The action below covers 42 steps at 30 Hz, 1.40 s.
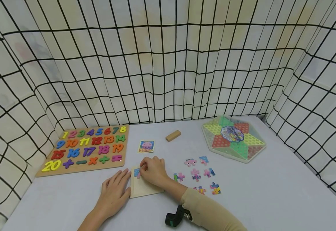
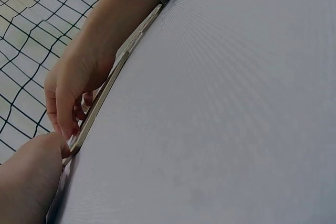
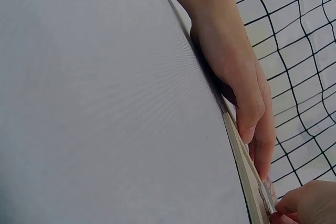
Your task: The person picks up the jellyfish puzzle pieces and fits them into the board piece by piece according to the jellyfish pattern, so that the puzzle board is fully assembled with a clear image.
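Observation:
A square wooden puzzle tray [image 1: 145, 189] lies on the white table. In its upper left corner sits a blue and pink puzzle piece [image 1: 136, 173]. My left hand [image 1: 113, 192] rests flat along the tray's left edge, its fingers straight and touching the rim. Over the tray's upper part, my right hand [image 1: 154, 171] has thumb and fingertips curled together. The right wrist view shows it pinching the edge of a thin puzzle piece [image 3: 266, 196], tilted at the tray; in the head view the fingers hide most of it.
Several loose puzzle pieces [image 1: 195, 174] lie right of the tray. Behind it are an octopus picture card [image 1: 146, 146] and a wooden block [image 1: 173, 135]. A number board [image 1: 81, 162] stands left, a star-patterned game board [image 1: 233, 138] right. Black netting [image 1: 171, 72] surrounds the table.

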### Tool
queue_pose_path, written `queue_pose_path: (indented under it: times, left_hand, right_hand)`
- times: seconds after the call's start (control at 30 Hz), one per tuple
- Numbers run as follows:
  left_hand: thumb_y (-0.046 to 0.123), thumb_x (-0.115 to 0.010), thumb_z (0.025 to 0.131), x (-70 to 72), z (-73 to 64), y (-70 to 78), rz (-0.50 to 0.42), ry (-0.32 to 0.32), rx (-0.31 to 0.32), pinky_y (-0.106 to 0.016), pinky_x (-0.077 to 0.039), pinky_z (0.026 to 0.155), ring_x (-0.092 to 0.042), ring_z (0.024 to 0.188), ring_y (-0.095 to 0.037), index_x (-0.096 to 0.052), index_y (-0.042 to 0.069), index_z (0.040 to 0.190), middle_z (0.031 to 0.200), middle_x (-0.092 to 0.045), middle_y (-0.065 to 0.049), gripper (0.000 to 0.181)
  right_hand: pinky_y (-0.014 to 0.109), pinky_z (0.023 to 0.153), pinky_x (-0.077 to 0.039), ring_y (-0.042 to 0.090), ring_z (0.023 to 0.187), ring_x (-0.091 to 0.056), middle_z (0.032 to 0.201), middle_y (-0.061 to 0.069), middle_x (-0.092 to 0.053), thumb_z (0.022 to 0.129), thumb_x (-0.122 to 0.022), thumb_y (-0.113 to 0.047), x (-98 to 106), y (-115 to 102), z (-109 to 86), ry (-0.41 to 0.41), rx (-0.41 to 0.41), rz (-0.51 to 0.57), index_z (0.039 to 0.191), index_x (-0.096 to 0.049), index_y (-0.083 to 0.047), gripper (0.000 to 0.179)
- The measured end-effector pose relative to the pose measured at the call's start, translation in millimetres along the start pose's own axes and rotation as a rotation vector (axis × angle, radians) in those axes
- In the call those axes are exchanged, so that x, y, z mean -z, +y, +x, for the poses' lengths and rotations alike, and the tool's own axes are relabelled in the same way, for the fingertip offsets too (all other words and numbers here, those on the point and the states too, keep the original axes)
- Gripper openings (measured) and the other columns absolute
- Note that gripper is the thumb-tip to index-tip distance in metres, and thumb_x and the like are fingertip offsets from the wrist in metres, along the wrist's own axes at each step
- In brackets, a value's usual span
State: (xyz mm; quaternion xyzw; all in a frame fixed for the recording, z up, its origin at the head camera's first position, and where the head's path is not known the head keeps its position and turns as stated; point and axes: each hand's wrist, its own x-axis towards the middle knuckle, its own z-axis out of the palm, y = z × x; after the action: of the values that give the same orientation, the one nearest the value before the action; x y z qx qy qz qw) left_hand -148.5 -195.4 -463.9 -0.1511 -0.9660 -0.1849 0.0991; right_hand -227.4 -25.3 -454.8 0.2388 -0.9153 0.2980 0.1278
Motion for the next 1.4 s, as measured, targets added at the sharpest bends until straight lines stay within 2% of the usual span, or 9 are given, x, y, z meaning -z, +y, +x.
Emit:
queue_pose_path:
  times: [0.23,0.7,1.03,1.4]
  left_hand:
    - [0.014,-0.053,0.085,1.2,-0.5,0.0,-0.01,-0.006,-0.002,-0.055,-0.015,0.096,-0.027,0.13,-0.033,-0.044,0.001,0.134,0.141,-0.038,-0.014,0.052]
    - [0.021,-0.059,0.084,0.5,-0.6,0.0,-0.013,-0.003,0.007,-0.055,-0.016,0.095,-0.027,0.129,-0.033,-0.047,0.004,0.133,0.141,-0.039,-0.014,0.053]
    - [0.021,-0.059,0.084,0.6,0.3,-0.4,-0.009,0.002,-0.012,-0.055,-0.016,0.095,-0.027,0.129,-0.033,-0.047,0.004,0.133,0.141,-0.039,-0.014,0.054]
    - [0.022,-0.058,0.083,-1.4,0.7,-2.2,0.004,0.013,-0.036,-0.055,-0.017,0.093,-0.027,0.128,-0.034,-0.046,0.003,0.133,0.14,-0.039,-0.015,0.054]
  right_hand:
    - [0.026,0.067,-0.026,0.002,0.065,-0.039,0.06,-0.02,-0.049,0.076,-0.07,-0.022,1.1,0.1,-0.5,-0.032,-0.002,0.015,0.08,-0.067,-0.019,0.006]
    - [0.028,0.068,-0.026,0.002,0.066,-0.038,0.059,-0.021,-0.049,0.073,-0.074,-0.025,-0.6,0.4,-1.6,-0.051,0.004,0.034,0.079,-0.066,-0.02,0.012]
    - [0.026,0.068,-0.026,0.002,0.067,-0.039,0.06,-0.021,-0.052,0.072,-0.076,-0.026,1.4,-0.3,-1.3,-0.05,0.001,0.051,0.078,-0.066,-0.02,0.013]
    - [0.025,0.066,-0.026,0.001,0.067,-0.04,0.064,-0.02,-0.055,0.073,-0.075,-0.025,2.6,0.3,1.6,-0.046,0.04,0.048,0.078,-0.067,-0.02,0.01]
